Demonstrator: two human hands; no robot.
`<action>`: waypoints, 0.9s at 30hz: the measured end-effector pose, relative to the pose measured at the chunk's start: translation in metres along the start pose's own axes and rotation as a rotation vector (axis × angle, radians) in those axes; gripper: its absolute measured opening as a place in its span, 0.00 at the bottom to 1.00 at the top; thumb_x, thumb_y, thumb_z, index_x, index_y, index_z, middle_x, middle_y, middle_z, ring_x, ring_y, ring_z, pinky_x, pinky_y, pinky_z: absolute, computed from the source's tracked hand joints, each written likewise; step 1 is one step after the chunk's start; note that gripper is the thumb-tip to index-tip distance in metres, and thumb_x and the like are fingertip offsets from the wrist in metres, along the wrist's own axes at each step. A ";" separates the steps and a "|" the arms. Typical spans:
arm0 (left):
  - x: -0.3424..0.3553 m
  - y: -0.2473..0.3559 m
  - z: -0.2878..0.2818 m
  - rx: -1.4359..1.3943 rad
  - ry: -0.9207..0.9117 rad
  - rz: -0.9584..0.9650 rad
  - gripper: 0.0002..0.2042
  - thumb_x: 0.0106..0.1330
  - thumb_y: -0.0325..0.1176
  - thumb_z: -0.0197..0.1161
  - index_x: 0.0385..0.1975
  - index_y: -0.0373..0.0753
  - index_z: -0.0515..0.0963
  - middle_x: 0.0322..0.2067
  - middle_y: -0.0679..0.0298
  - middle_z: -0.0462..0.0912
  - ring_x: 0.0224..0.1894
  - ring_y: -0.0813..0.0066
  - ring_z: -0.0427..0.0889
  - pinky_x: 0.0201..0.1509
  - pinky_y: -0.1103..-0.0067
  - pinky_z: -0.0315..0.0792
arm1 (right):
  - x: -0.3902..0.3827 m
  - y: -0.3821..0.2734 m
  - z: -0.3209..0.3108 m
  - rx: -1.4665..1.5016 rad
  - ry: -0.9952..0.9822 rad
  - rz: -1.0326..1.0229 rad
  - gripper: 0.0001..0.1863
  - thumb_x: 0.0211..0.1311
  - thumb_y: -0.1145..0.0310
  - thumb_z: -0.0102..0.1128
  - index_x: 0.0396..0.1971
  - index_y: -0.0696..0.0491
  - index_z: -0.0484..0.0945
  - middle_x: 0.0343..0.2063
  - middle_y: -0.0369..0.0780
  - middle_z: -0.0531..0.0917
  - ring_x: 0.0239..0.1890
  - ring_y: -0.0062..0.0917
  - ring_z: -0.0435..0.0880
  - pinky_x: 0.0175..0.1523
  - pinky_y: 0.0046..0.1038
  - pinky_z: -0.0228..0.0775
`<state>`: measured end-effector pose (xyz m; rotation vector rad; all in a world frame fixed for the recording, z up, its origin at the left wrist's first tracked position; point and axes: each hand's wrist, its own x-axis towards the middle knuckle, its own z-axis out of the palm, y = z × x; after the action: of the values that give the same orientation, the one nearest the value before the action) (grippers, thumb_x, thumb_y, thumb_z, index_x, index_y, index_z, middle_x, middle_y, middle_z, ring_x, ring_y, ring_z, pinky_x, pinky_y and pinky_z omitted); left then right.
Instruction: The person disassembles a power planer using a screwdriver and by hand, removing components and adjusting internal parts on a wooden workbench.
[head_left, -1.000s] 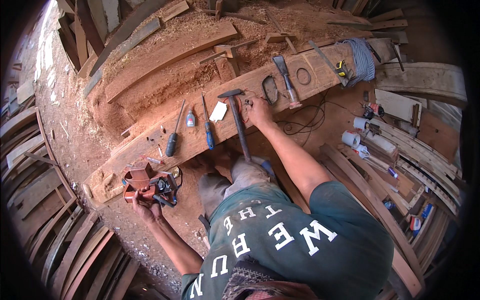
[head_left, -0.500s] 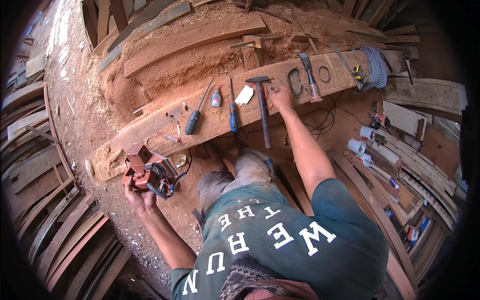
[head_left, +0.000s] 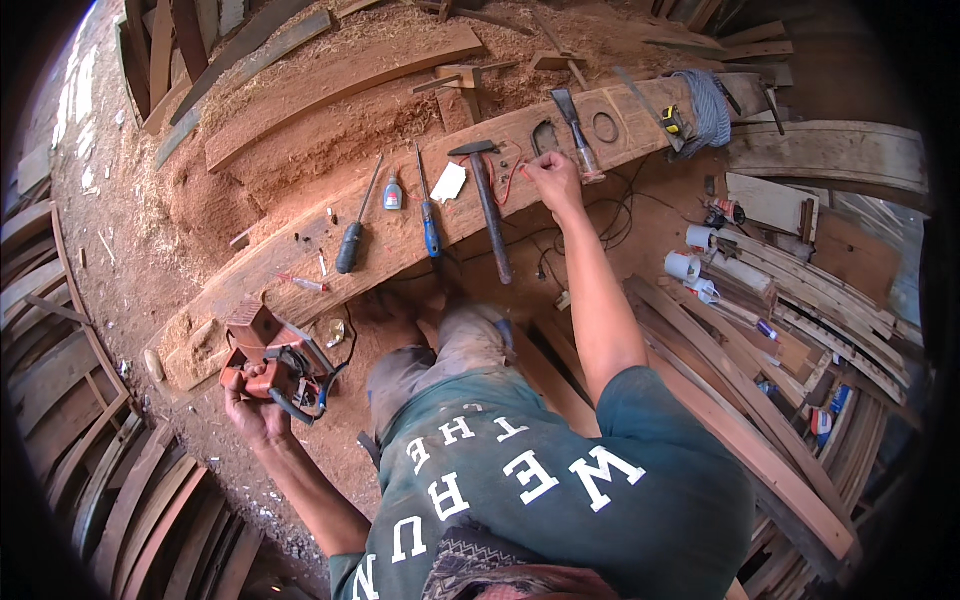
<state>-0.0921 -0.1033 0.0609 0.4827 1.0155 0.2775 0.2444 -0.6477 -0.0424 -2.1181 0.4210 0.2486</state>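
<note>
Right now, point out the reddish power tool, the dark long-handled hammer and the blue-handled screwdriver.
Reddish power tool (head_left: 267,380): head camera, housing.
Dark long-handled hammer (head_left: 490,208): head camera, handle.
Blue-handled screwdriver (head_left: 430,220): head camera, handle.

Over right, white buckets (head_left: 683,265) near long wooden boards (head_left: 790,485). On the left, many curved planks (head_left: 65,372). Up top, messy brown sawdust (head_left: 205,205).
</note>
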 end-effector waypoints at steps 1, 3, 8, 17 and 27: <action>0.000 0.000 -0.002 -0.007 -0.021 -0.008 0.09 0.72 0.33 0.58 0.38 0.33 0.78 0.34 0.54 0.86 0.42 0.58 0.87 0.56 0.57 0.82 | -0.014 -0.013 -0.004 0.040 -0.035 0.012 0.09 0.60 0.69 0.72 0.35 0.58 0.85 0.28 0.37 0.87 0.32 0.24 0.85 0.39 0.29 0.76; -0.008 -0.009 0.012 0.023 0.045 0.001 0.07 0.72 0.32 0.61 0.37 0.36 0.76 0.31 0.59 0.82 0.37 0.64 0.83 0.51 0.63 0.81 | -0.033 -0.026 -0.005 0.246 -0.082 0.007 0.07 0.63 0.71 0.70 0.38 0.57 0.84 0.29 0.34 0.85 0.32 0.18 0.83 0.38 0.24 0.74; -0.016 -0.024 0.002 0.133 0.062 -0.053 0.08 0.72 0.34 0.67 0.34 0.42 0.75 0.26 0.69 0.75 0.31 0.74 0.77 0.41 0.72 0.76 | -0.086 -0.063 0.016 0.425 -0.211 0.001 0.06 0.70 0.73 0.65 0.43 0.57 0.83 0.33 0.33 0.86 0.32 0.14 0.81 0.39 0.19 0.75; -0.005 -0.035 -0.044 0.340 -0.048 -0.021 0.09 0.63 0.27 0.65 0.39 0.39 0.73 0.25 0.68 0.74 0.26 0.76 0.75 0.34 0.77 0.73 | -0.166 -0.139 0.112 0.150 -0.625 -0.046 0.10 0.68 0.71 0.69 0.45 0.59 0.87 0.34 0.33 0.88 0.36 0.14 0.84 0.44 0.20 0.78; 0.042 -0.015 -0.069 0.397 -0.199 -0.101 0.11 0.56 0.28 0.67 0.38 0.38 0.75 0.26 0.68 0.76 0.23 0.76 0.76 0.29 0.77 0.73 | -0.224 -0.186 0.212 0.055 -0.998 -0.055 0.13 0.66 0.70 0.70 0.48 0.58 0.87 0.40 0.40 0.90 0.40 0.17 0.87 0.47 0.24 0.81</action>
<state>-0.1306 -0.0795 -0.0083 0.7990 0.8975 -0.0663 0.1079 -0.3307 0.0595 -1.6826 -0.2221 1.1642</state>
